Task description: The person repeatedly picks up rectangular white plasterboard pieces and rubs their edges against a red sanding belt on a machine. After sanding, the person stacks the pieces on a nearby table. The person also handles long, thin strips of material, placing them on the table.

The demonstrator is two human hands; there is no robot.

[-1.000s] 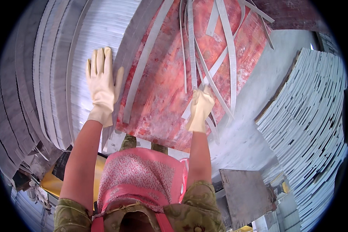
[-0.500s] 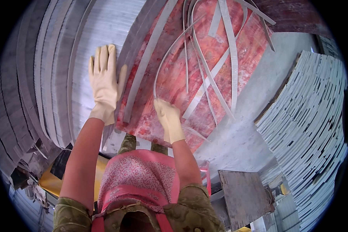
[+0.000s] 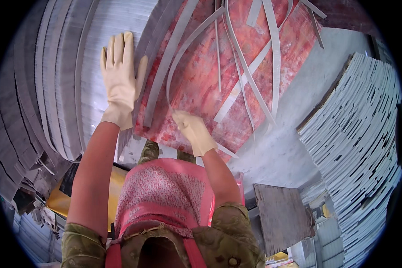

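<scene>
One closed grip, near the middle of the frame: cream-gloved right hand (image 3: 192, 129), fingers pinched together at the near end of a narrow grey strip (image 3: 195, 32). From there, upward in a bowed curve toward the top centre, over a large board stained red and grey (image 3: 201, 89). Further left, in the upper left of the frame: cream-gloved left hand (image 3: 120, 82), gripping nothing, laid palm down with fingers straight on a pale, finely lined surface (image 3: 91, 62), thumb spread toward the right. Along the board's left side, between the two hands, a straight strip (image 3: 156, 87), not held. Toward the upper right, more loose strips (image 3: 274, 62), crossing at odd angles. By the look of it, work only partway along: one strip singled out and gripped by an end, bowed rather than straight, with several others out of either hand. Farther out, at the left, layered grey material (image 3: 67, 85); at the right edge, a broad bank of thin pale slats (image 3: 357, 134); at bottom centre, a pink apron (image 3: 165, 192).
</scene>
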